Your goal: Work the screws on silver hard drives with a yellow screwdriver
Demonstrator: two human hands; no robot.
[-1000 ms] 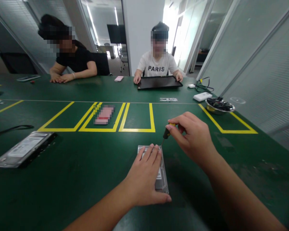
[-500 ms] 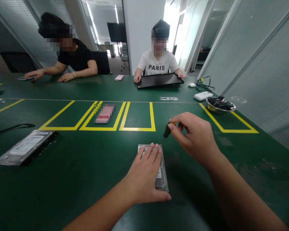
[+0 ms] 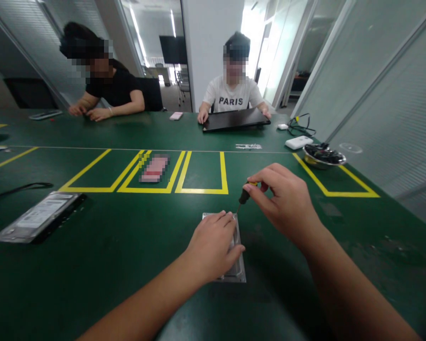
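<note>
A silver hard drive [image 3: 239, 272] lies on the green table in front of me, mostly hidden under my left hand [image 3: 215, 246]. The left fingers press over its top and the thumb rests at its right edge, holding it down. Above the drive's far right corner, my right hand [image 3: 284, 201] pinches a small screwdriver [image 3: 244, 196] with a dark handle and yellow end. Its thin shaft slants down to that corner. Whether the tip sits in a screw is too small to tell.
To the left lies a second hard drive [image 3: 40, 215] near a black cable [image 3: 19, 189]. Yellow tape outlines mark the table; a pixelated pink object [image 3: 154, 169] lies inside one. A metal bowl [image 3: 324, 162] of dark items stands right. Across sit two people, one holding a black panel [image 3: 236, 120].
My left hand has drawn its thumb up from the drive's near end to its right edge, fingers more bent. The screwdriver stays at the corner. The left person's hand has moved off a flat object.
</note>
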